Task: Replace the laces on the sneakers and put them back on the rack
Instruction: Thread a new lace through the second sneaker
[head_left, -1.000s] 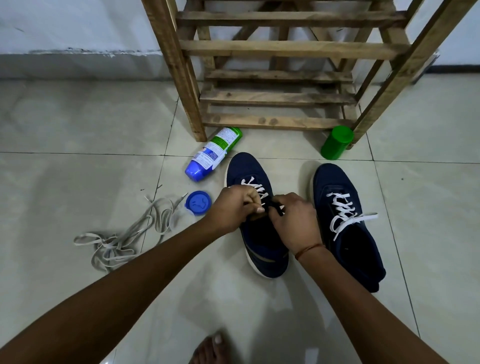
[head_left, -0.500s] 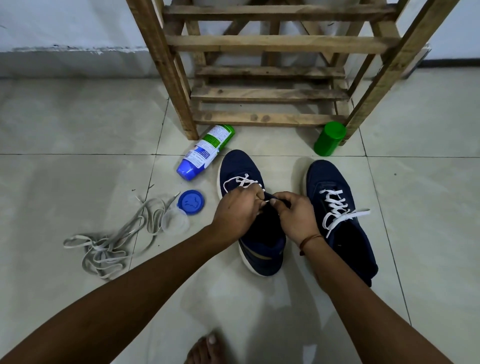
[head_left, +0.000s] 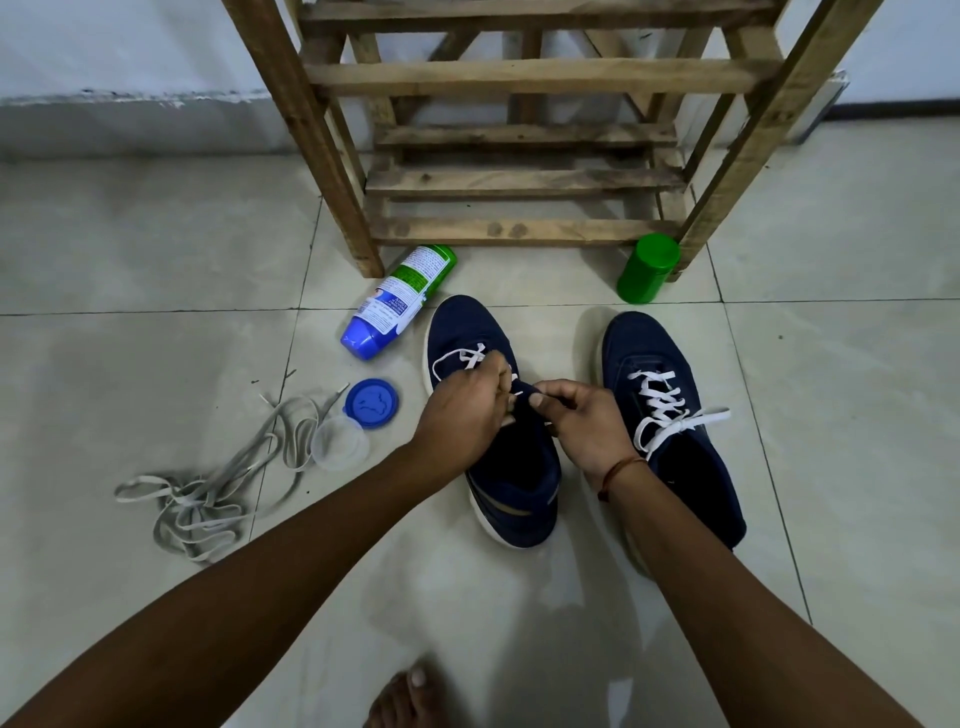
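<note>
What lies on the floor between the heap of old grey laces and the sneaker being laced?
In the head view, a clear plastic cup and a blue lid lie between the old laces and the left sneaker.

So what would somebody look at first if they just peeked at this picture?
Probably the two hands in the middle: the left hand and right hand pinch a white lace over the left navy sneaker. Beside it, the other sneaker is already laced in white. A tangle of old grey laces lies on the floor to the left, and the wooden rack stands behind.
</note>
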